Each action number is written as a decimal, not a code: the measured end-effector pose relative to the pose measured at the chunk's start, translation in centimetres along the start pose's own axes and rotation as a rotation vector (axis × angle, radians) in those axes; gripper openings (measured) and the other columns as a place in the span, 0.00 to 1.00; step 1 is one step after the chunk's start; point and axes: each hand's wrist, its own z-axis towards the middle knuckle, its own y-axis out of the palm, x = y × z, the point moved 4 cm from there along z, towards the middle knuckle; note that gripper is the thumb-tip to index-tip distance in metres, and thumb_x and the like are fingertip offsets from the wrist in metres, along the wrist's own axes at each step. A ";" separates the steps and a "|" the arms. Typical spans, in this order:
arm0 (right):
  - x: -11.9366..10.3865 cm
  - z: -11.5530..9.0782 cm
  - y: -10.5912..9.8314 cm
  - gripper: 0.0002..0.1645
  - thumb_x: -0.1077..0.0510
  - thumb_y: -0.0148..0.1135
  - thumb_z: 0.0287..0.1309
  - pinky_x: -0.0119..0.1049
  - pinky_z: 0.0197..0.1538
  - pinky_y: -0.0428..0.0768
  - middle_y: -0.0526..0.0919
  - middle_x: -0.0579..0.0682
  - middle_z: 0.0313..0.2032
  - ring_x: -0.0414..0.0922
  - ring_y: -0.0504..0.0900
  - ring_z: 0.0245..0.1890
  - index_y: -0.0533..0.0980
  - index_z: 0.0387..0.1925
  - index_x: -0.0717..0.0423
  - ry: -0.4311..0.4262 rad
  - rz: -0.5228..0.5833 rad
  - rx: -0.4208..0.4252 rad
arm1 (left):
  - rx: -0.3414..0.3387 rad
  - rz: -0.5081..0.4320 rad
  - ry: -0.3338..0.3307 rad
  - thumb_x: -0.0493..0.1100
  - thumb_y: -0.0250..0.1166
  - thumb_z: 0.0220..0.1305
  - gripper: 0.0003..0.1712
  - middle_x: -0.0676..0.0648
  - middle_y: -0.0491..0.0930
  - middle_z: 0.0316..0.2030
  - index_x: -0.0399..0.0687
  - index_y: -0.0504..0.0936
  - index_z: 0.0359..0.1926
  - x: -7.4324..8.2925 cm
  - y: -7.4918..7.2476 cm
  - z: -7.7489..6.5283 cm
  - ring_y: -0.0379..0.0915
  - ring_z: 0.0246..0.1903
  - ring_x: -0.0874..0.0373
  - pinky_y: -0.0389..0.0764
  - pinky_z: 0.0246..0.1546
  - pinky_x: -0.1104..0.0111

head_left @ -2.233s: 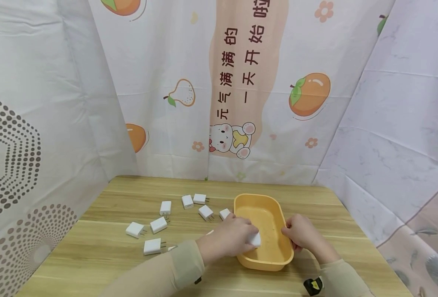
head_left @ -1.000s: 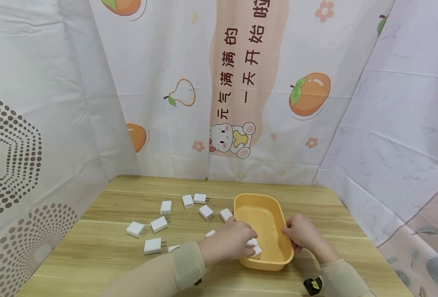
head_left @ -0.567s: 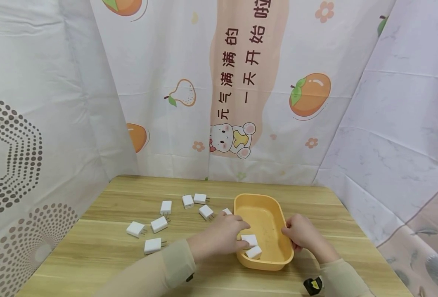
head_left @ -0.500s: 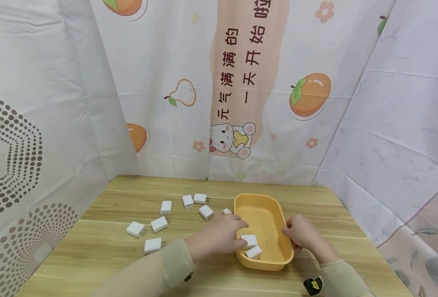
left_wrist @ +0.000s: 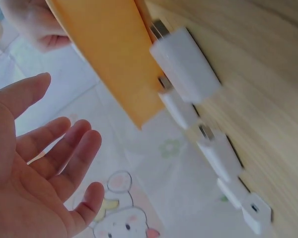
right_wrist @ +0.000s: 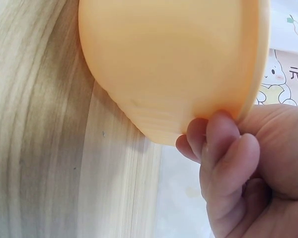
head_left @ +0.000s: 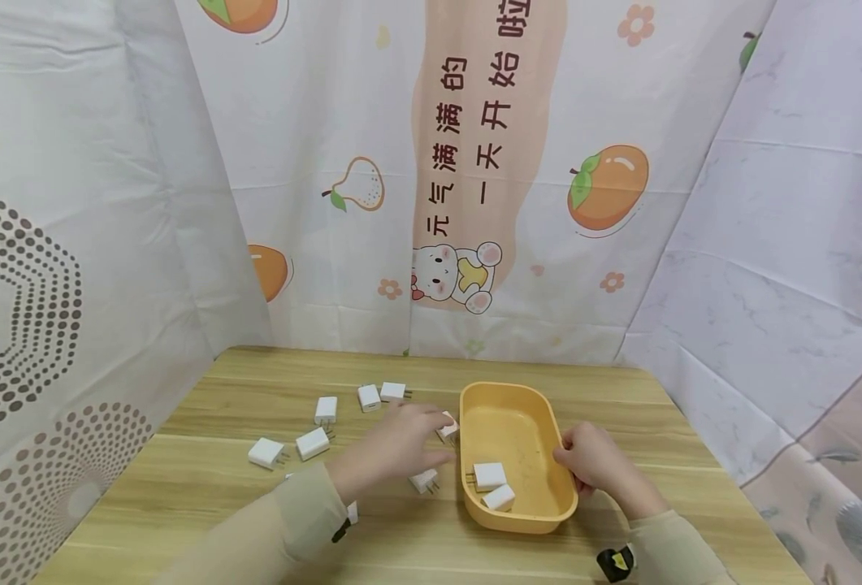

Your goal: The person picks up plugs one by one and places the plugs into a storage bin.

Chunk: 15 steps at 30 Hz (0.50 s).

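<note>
A yellow plastic bin (head_left: 521,516) stands on the table, and two white charger plugs (head_left: 489,476) lie in its near left part. My right hand (head_left: 593,459) pinches the bin's right rim between thumb and fingers; the right wrist view shows the fingers (right_wrist: 223,139) bent against the wall. My left hand (head_left: 394,451) hovers left of the bin over the table with spread fingers and holds nothing. Under and beside it lie a charger plug (head_left: 425,480) and another charger plug (head_left: 447,426) close to the bin. In the left wrist view a charger plug (left_wrist: 186,64) shows beyond the fingers.
Several more white charger plugs (head_left: 266,452) are scattered over the left half of the wooden table (head_left: 204,504), some partly hidden by the left arm. A printed curtain (head_left: 314,325) hangs behind the table's far edge. A black strap with a yellow mark (head_left: 616,562) is at the right wrist.
My left hand has let go of a charger plug in the bin, leaving two there. It has then moved left, out over the table. My right hand has stayed on the rim.
</note>
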 end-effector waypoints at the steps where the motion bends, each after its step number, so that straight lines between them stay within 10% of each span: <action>1: 0.0 0.0 0.0 0.17 0.65 0.60 0.60 0.36 0.12 0.76 0.72 0.48 0.07 0.41 0.74 0.05 0.71 0.15 0.57 0.003 0.001 0.000 | 0.004 -0.003 -0.004 0.58 0.71 0.64 0.26 0.50 0.82 0.57 0.53 0.84 0.58 -0.3 -0.2 -0.1 0.78 0.58 0.53 0.70 0.61 0.44; 15: -0.2 -0.1 0.0 0.17 0.66 0.60 0.60 0.36 0.12 0.76 0.72 0.48 0.07 0.41 0.74 0.06 0.70 0.16 0.57 -0.005 -0.012 0.007 | 0.041 -0.053 -0.073 0.57 0.71 0.64 0.26 0.50 0.83 0.54 0.53 0.83 0.60 -5.4 -2.3 -2.4 0.77 0.58 0.50 0.62 0.63 0.33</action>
